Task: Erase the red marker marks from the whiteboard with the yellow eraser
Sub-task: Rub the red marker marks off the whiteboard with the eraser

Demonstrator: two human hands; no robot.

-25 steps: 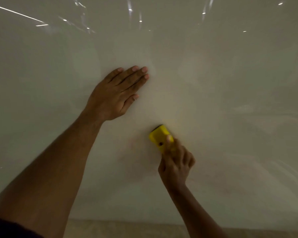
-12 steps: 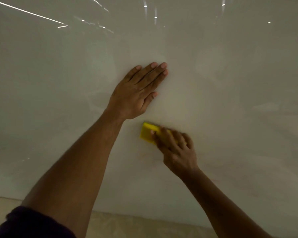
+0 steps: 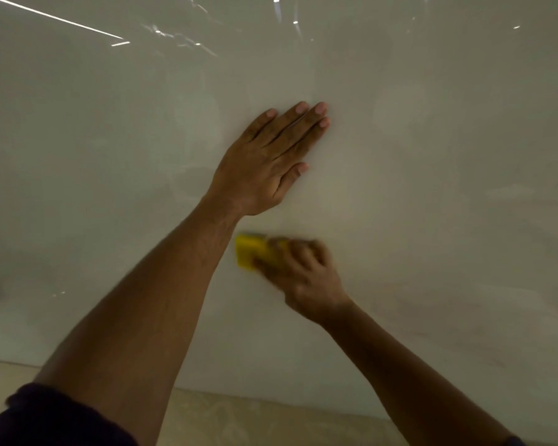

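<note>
Mostly glossy whiteboard [image 3: 432, 188] — light streaks [image 3: 55, 17] up top — beige floor [image 3: 271, 423].

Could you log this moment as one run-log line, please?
left hand flat on whiteboard | right hand grips eraser

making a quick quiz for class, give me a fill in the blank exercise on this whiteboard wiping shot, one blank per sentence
1. The right hand grips an eraser whose colour is ____.
2. The left hand lies ____ on the whiteboard, fingers straight.
3. In the picture, the eraser sits ____ the left hand.
4. The eraser is pressed against the ____.

Missing words: yellow; flat; below; whiteboard
</note>
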